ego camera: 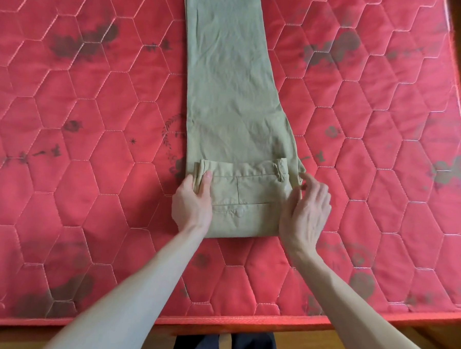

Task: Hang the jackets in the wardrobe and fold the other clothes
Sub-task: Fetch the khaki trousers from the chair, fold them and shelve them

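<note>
Khaki trousers folded on a red mattress.
Left hand pinches the trousers' folded waist; right hand, its grip loose, touches the opposite edge.

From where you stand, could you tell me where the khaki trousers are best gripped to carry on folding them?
Probably grip the folded waistband end of the khaki trousers at its two side edges, coming from the near side. That part is doubled over and thick, the left hand already holds one edge, and the legs lie flat beyond.

Matt creased cotton trousers; satiny quilted mattress.
</note>
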A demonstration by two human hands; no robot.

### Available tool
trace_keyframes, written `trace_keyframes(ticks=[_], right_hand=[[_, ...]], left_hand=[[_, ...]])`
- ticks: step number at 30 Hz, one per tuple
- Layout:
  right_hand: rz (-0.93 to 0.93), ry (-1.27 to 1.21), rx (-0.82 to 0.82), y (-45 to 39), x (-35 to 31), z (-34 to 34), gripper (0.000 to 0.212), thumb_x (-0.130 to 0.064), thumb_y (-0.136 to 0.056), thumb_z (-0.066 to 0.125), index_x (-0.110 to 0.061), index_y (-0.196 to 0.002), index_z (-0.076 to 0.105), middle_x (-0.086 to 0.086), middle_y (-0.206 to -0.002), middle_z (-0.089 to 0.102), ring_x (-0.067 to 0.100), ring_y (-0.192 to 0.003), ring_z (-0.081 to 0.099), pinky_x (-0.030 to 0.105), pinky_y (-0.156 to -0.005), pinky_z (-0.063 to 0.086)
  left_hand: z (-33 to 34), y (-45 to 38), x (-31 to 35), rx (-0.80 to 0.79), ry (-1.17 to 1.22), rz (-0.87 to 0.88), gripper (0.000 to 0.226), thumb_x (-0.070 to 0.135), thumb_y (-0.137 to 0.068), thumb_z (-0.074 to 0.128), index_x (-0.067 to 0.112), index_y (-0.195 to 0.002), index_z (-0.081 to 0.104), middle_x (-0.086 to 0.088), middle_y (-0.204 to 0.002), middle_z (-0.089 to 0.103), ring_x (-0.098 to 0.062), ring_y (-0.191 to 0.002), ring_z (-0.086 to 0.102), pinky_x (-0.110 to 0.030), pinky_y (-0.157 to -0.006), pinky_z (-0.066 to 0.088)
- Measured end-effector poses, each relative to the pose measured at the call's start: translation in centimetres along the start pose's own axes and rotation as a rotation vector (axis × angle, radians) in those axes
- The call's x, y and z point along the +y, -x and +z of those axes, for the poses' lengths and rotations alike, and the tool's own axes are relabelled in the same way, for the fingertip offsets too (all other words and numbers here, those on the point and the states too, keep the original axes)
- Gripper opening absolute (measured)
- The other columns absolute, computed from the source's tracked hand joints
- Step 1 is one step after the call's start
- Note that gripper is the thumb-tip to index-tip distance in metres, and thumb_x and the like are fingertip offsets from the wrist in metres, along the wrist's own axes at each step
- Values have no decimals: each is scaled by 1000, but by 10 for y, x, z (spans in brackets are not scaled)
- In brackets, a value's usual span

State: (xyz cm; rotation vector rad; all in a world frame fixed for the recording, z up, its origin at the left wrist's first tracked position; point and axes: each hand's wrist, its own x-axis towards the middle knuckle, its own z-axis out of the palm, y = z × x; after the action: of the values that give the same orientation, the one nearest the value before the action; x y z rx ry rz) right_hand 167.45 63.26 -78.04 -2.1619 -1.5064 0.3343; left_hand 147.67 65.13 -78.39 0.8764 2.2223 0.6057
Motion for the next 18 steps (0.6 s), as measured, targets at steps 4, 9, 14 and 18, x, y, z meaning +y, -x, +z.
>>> trace_keyframes(ticks=[4, 9, 14, 18], right_hand=[[-565, 29, -199, 1, -11, 11, 40, -22, -106, 48, -17, -145, 58, 4, -153, 51, 25, -142, 45, 39, -114, 34], [-470, 216, -402, -3, 4, 34, 60, -50, -107, 36, -25, -161, 35, -1, -171, 25, 16, -160, 11, 45, -129, 16], [-415, 282, -417, -2, 3, 44, 66, -52, -106, 34, -27, -166, 20, -3, -173, 15, 13, -161, 2, 40, -131, 8], [-389, 86, -447, -8, 12, 40, 60, -39, -109, 42, -28, -165, 24, -6, -173, 16, 11, -161, 3, 40, -130, 11]], left_hand=[[2, -1, 4, 61, -31, -9, 48, 57, -101, 53, 13, -81, 55, 1, -75, 61, -30, -80, 55, -38, -67, 36], [2, -3, -1, 187, -68, 193, 24, 37, -100, 62, 17, -111, 59, -6, -108, 65, -35, -104, 57, -43, -87, 38], [-1, 5, -25, -85, -471, 971, 59, 28, -102, 55, 7, -155, 41, -13, -161, 40, -30, -149, 36, -48, -122, 30], [-3, -1, -46, -284, -731, 1048, 74, 52, -105, 44, 20, -166, 19, -8, -174, 11, -30, -161, 7, -51, -127, 20]])
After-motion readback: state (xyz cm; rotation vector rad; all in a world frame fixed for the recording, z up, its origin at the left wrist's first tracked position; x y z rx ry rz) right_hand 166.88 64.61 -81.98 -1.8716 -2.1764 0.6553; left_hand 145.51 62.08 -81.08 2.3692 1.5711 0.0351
